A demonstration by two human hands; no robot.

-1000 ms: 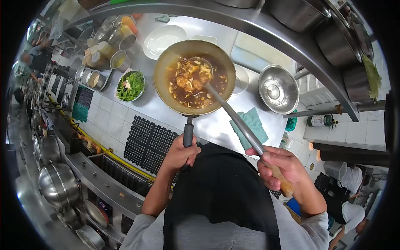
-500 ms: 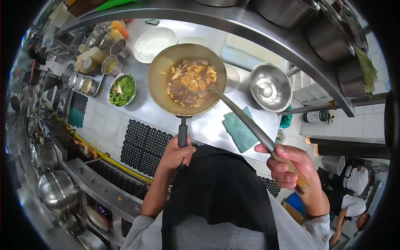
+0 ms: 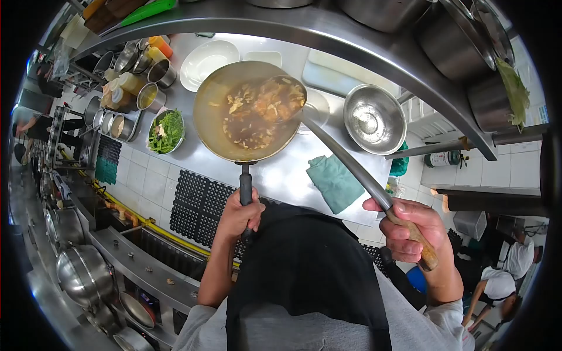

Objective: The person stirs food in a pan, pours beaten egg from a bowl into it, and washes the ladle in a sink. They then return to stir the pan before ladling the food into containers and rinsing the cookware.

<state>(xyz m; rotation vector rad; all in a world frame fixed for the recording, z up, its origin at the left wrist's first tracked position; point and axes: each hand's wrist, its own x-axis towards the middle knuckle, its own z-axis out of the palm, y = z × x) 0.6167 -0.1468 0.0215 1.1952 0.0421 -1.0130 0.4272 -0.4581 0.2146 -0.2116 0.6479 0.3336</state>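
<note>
My left hand [image 3: 240,214] is wrapped round the black handle of a wok [image 3: 208,126], which is over the steel table. Brown sauce with pale and orange-brown food pieces [image 3: 244,123] lies in the wok. My right hand [image 3: 414,227] grips the wooden end of a long-handled ladle [image 3: 351,169]. The ladle's bowl is inside the wok at its right side, full of sauce and pieces. Just behind the wok is a white oval dish [image 3: 205,61]. A bowl of green leafy vegetables [image 3: 167,131] stands to its left.
Right of the wok are a steel bowl [image 3: 374,120] and a folded green cloth [image 3: 335,182]. Sauce bottles and metal pots [image 3: 161,73] crowd the back left. A steel shelf [image 3: 293,23] with large pots overhangs the table's far side. Two people [image 3: 497,286] are at the lower right.
The wok and my left hand have shifted slightly left in view. The ladle's bowl has moved toward the wok's right rim, and my right hand has shifted slightly right.
</note>
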